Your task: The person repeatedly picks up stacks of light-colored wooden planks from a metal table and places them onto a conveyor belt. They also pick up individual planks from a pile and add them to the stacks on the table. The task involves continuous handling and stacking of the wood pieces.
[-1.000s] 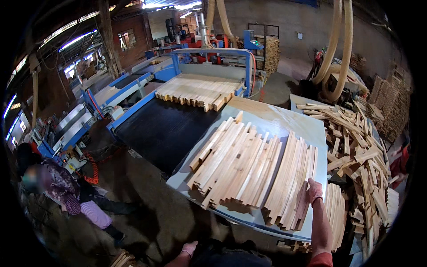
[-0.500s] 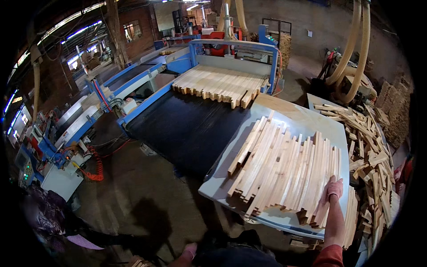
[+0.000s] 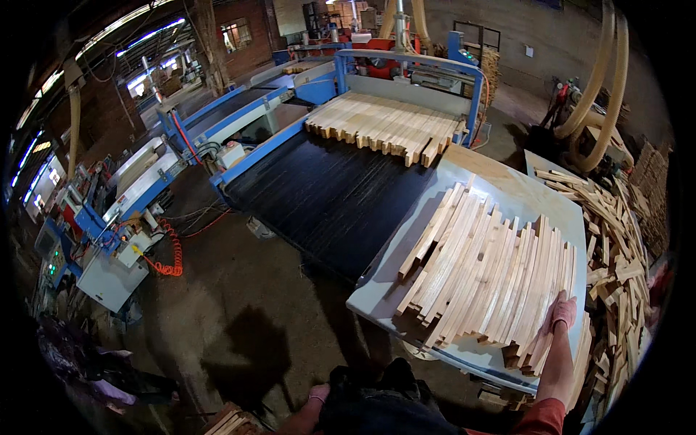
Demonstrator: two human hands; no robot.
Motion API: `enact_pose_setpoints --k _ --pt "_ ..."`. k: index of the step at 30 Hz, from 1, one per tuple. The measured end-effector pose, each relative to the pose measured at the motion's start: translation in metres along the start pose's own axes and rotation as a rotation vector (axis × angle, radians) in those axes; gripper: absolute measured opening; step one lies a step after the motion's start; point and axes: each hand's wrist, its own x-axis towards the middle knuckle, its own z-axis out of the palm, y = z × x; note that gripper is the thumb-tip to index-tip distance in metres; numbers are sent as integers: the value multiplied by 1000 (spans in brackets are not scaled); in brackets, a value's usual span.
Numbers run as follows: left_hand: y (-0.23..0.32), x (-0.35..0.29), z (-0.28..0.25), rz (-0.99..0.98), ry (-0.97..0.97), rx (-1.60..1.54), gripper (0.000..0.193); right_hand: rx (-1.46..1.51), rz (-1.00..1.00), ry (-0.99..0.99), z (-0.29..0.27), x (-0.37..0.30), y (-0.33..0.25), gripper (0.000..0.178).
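Note:
A row of pale wooden strips (image 3: 486,268) lies side by side on a light grey tabletop (image 3: 377,293), their ends uneven. My right hand (image 3: 564,312), in a pinkish glove, rests against the outermost strips at the row's right side, fingers stretched along them. It presses on the edge rather than wrapping round a strip. Low beside my body hangs my left hand (image 3: 317,394), also gloved; its fingers are too small and dim to read. Closest to that hand is a stack of wooden pieces (image 3: 230,420), cut off by the lower rim.
A black conveyor belt (image 3: 326,196) adjoins the tabletop, with a batch of wood strips (image 3: 384,123) beneath a blue machine frame (image 3: 413,56). Loose offcuts (image 3: 616,261) are heaped on the right. Another machine with a coiled orange hose (image 3: 172,254) stands left; a person's patterned sleeve (image 3: 61,348) shows there.
The whole view has shifted, so the scene sits farther right and slightly higher. My right hand stays at the row's right edge, and the strips keep much the same layout.

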Motion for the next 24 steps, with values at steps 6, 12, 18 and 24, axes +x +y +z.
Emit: enact_pose_setpoints --k 6,12,18,24 --pt "6 -16 -20 -42 122 -192 29 -67 -29 43 10 23 27 90" --pt "3 -10 -9 -66 -1 -224 36 -65 -34 -1 12 24 28 93" --pt "-2 4 -1 66 -89 15 36 -82 -28 -17 9 18 16 90" --pt "3 -1 -22 261 -104 111 33 -53 9 75 -7 -2 8 86"
